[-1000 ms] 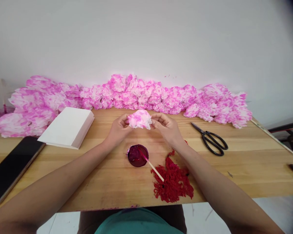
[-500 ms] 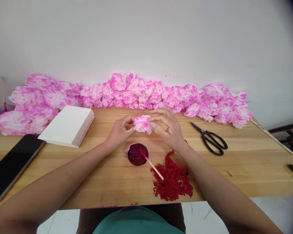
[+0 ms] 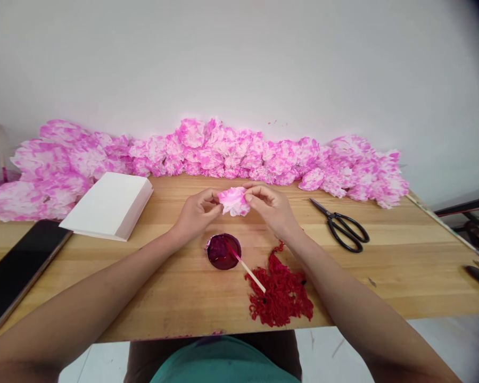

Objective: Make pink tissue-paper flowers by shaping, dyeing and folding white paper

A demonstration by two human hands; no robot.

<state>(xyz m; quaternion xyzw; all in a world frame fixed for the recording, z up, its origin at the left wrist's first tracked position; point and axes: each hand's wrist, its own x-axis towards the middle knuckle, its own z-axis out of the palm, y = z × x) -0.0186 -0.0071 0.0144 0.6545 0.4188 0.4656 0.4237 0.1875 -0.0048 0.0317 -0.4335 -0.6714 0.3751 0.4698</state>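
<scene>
A small pink and white paper flower [image 3: 233, 201] is held between both hands above the middle of the table. My left hand [image 3: 199, 213] pinches its left edge, and my right hand [image 3: 269, 206] has thumb and fingers closed on its right edge. Just below the hands sits a round dish of dark magenta liquid [image 3: 223, 252]. A thin pale stick [image 3: 252, 276] with a pink end leans out of the dish, its other end over a tangled heap of red yarn [image 3: 281, 298].
Many pink and white paper flowers [image 3: 231, 151] line the wall. To the left are a white block of paper [image 3: 107, 205] and a black phone [image 3: 22, 271]. Black scissors [image 3: 343, 229] lie at the right of the wooden table [image 3: 175, 303].
My right hand's fingers have come down and closed on the flower's right edge. The flower now looks more stretched and open between the hands.
</scene>
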